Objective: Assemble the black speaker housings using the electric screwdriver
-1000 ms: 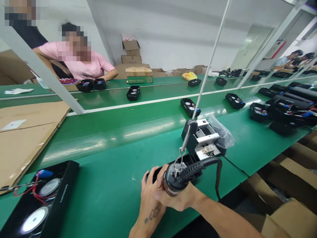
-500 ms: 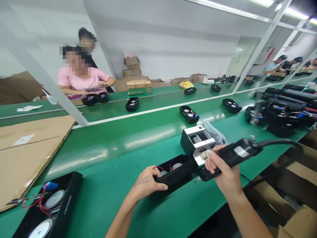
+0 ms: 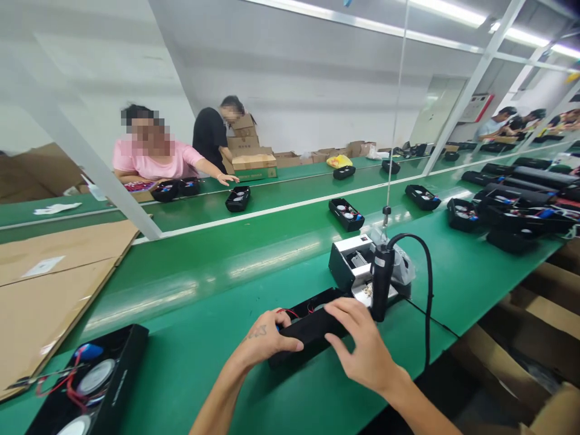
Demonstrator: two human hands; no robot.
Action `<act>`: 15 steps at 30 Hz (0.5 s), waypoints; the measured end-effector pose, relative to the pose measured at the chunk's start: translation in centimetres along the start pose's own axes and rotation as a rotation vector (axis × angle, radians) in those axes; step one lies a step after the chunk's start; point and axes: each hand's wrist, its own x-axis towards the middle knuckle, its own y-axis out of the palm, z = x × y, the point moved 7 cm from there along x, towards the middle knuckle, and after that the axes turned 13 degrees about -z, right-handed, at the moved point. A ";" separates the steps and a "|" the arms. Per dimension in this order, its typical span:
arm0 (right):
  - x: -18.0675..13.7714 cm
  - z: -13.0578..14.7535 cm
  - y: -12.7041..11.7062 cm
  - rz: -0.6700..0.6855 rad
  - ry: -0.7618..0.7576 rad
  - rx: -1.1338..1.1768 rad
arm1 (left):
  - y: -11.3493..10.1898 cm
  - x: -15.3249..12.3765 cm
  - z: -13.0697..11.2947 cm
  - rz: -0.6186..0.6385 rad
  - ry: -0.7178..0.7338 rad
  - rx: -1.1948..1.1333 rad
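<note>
My left hand (image 3: pixel 265 335) grips the top of a long black speaker housing (image 3: pixel 312 332), with thin red wires showing at its open side. My right hand (image 3: pixel 362 341) is just to the right, its fingers spread and resting at or near the housing's end. Neither hand holds the black electric screwdriver (image 3: pixel 382 281), which hangs upright from a thin wire right of my right hand, its black cord looping down. Behind it stands a white and silver metal fixture (image 3: pixel 356 266).
A green conveyor bench (image 3: pixel 203 296) runs ahead, with several black units (image 3: pixel 512 211) at right and an open speaker unit (image 3: pixel 90 380) at lower left. Cardboard (image 3: pixel 45 284) lies at left. Co-workers (image 3: pixel 149 157) sit beyond a second belt, near stacked boxes (image 3: pixel 242 145).
My right hand has let go of the screwdriver, which now hangs upright beside the fixture. That hand has moved onto the housing. My left hand stays on it.
</note>
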 end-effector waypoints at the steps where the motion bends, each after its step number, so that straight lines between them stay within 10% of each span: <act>1: 0.6 0.0 1.6 0.132 0.026 0.017 | 0.1 -0.1 0.0 -0.003 0.001 -0.001; 7: 3.7 -1.8 7.6 0.768 0.188 -0.008 | 0.1 -0.1 0.4 -0.032 -0.020 0.006; 15: 4.1 -1.2 9.3 0.909 0.144 -0.105 | 0.2 -0.1 0.3 -0.023 -0.008 0.015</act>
